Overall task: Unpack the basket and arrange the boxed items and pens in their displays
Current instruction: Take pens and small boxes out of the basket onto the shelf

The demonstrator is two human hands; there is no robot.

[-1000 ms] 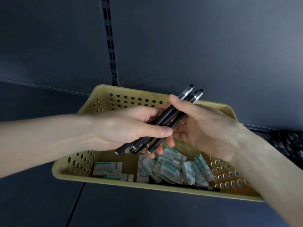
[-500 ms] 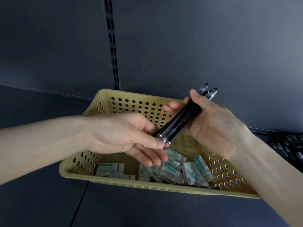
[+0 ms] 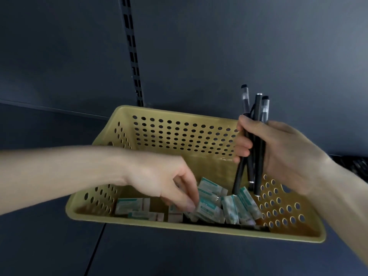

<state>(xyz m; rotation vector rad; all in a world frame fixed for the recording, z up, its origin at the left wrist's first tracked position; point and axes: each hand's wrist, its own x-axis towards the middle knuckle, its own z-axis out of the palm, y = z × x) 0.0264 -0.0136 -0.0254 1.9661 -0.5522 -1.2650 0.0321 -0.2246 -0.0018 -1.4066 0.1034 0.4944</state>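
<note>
Your right hand (image 3: 282, 156) grips a bundle of black pens (image 3: 258, 172). The fingers curl round the barrels from the left and the palm backs them on the right. The pens stand nearly upright over the right part of the yellow perforated basket (image 3: 179, 226). Their upper ends rise above your fist, two of them with clear sections and dark caps. Their lower ends hang just above the boxes. How many pens are in the bundle is hard to count, because the barrels overlap.

Your left hand (image 3: 169, 182) reaches down into the middle of the basket, fingers bent downward. Its fingertips (image 3: 189, 206) are in among the small white-and-teal boxes (image 3: 209, 198). The hand is motion-blurred, so you cannot tell whether it pinches a box or only touches the pile.

The boxes lie loose on the basket floor. Most are heaped to the right of centre, and a few lie flat toward the left. The near wall cuts off their lower edges. A dark strip (image 3: 229, 226) lies along that wall and is too shadowed to name.

The basket sits on a dark shelf (image 3: 139, 255), against a dark back panel with a slotted upright (image 3: 132, 56). At the far right edge, beyond your forearm, something dark and ridged (image 3: 354, 164) is cut off.
</note>
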